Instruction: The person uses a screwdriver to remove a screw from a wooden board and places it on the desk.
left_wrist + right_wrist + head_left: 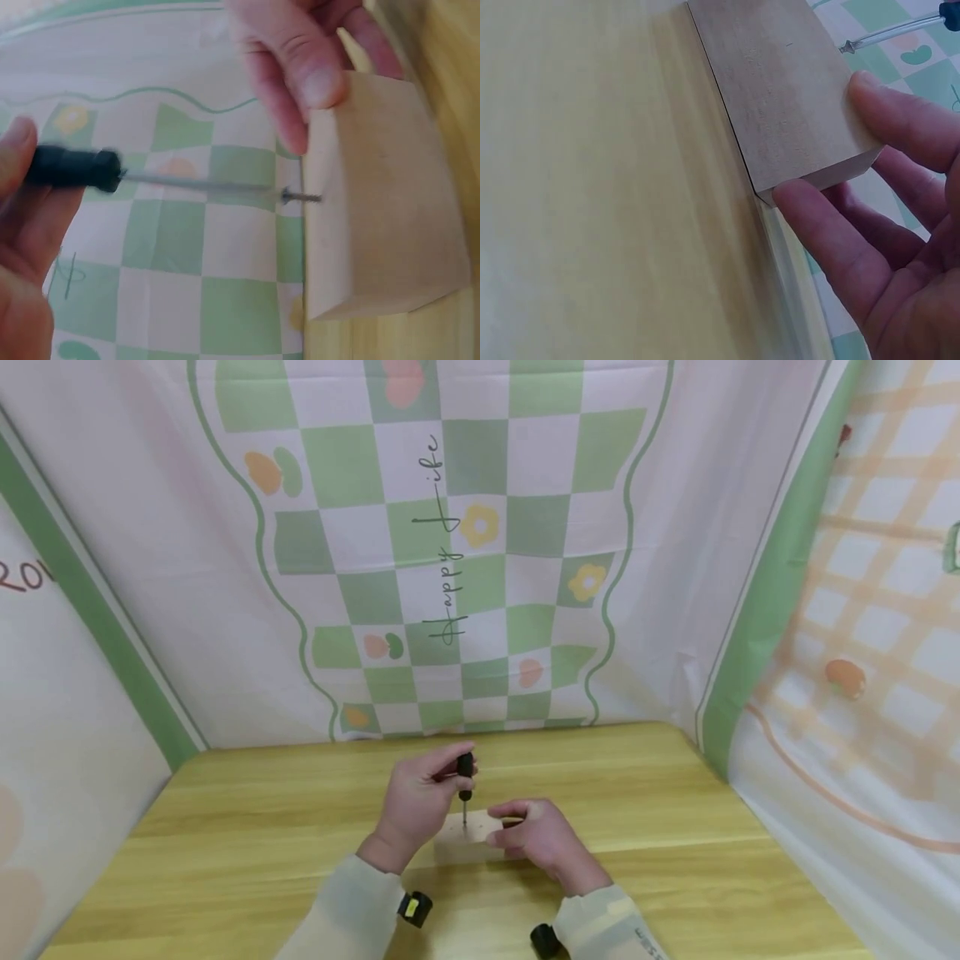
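Observation:
My left hand [416, 803] holds the black handle of a screwdriver [465, 767] between thumb and fingers, the shaft pointing straight down. Its tip meets the head of a screw [303, 197], which stands partly out of a pale wooden block [467, 850] on the table. In the left wrist view the handle is slightly blurred. At the block's right end, my right hand [546, 837] grips it, thumb and fingers around the corners, as the right wrist view shows. A small dark mark shows on the block's top, just right of the screw.
The block rests on a wood-grain table [247, 843]. Behind the table's far edge hangs a green-and-white checked cloth [480, 585], with more patterned cloth [862, 693] at the right and a white one at the left. Each wrist wears a small black camera [417, 908].

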### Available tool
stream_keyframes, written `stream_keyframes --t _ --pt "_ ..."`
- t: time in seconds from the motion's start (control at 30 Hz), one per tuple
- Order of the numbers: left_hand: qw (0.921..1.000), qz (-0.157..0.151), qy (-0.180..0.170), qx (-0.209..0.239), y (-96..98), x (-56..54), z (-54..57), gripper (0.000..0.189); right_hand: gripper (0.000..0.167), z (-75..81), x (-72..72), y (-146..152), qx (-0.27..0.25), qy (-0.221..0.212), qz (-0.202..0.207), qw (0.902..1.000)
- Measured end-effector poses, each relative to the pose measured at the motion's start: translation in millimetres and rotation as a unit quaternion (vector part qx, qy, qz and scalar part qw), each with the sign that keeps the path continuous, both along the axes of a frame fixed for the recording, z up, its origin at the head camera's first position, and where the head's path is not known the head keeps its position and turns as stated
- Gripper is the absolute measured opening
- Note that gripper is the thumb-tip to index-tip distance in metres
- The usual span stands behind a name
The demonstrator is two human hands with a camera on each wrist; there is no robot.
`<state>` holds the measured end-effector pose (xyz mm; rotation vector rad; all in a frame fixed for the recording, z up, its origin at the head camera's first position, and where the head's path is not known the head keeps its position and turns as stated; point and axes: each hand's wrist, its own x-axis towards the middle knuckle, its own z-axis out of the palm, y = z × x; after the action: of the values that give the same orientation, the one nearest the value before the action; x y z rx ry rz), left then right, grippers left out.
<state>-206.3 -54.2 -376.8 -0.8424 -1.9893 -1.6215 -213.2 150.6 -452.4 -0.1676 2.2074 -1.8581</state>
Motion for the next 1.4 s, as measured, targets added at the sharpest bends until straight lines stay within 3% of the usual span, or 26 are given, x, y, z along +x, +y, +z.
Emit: stream_keyframes --t 0.13,0.2,0.27,0.33,0.4,0.5,0.8,0.9,1.07,1.3,1.4 --pt "0.9954 0.034 0.087 -0.02 2.3 -1.1 -5.4 0.042 0.044 0.2 0.2 -0.3 0.001 0.002 -0.001 1.0" --pt "0.993 0.031 0.105 -0.046 0.2 -1.8 -5.5 0.043 0.044 0.2 0.5 -0.6 0.003 0.004 -0.002 1.0" --pt "0.9946 -0.001 0.077 -0.069 -3.2 -1.8 -3.5 0.044 0.045 0.1 0.8 -0.7 0.003 0.005 -0.003 1.0" --pt "0.9948 -0.052 0.019 -0.085 -6.8 -1.0 -0.3 0.046 0.045 -0.2 0.9 -0.6 0.003 0.006 -0.005 1.0" --pt "0.9899 -0.099 -0.045 -0.092 -9.8 -0.2 2.8 0.048 0.045 -0.5 0.7 -0.6 0.002 0.005 -0.008 1.0" --pt "0.9842 -0.129 -0.075 -0.095 -11.7 0.9 4.8 0.046 0.044 -0.7 0.1 -0.4 0.0 0.003 -0.011 0.9999" --pt "0.9972 -0.038 0.037 -0.052 -4.4 0.0 -2.8 0.037 0.044 -3.0 -1.6 0.1 -0.007 -0.001 -0.009 0.9999" --pt "0.9953 -0.003 0.087 -0.043 0.7 -0.6 -4.8 0.037 0.044 -3.9 -2.2 0.4 -0.009 -0.001 -0.011 0.9999" --pt "0.9845 0.067 0.15 -0.062 7.0 -0.6 -5.8 0.039 0.044 -4.8 -2.6 0.6 -0.014 -0.001 -0.011 0.9998" --pt "0.9762 0.112 0.17 -0.076 9.6 2.1 -4.0 0.041 0.044 -2.9 -1.6 -0.2 -0.004 -0.001 -0.013 0.9999" --pt "0.9794 0.117 0.154 -0.057 8.7 1.6 -4.4 0.042 0.044 -2.0 -0.7 -0.9 0.002 -0.002 -0.011 0.9999"
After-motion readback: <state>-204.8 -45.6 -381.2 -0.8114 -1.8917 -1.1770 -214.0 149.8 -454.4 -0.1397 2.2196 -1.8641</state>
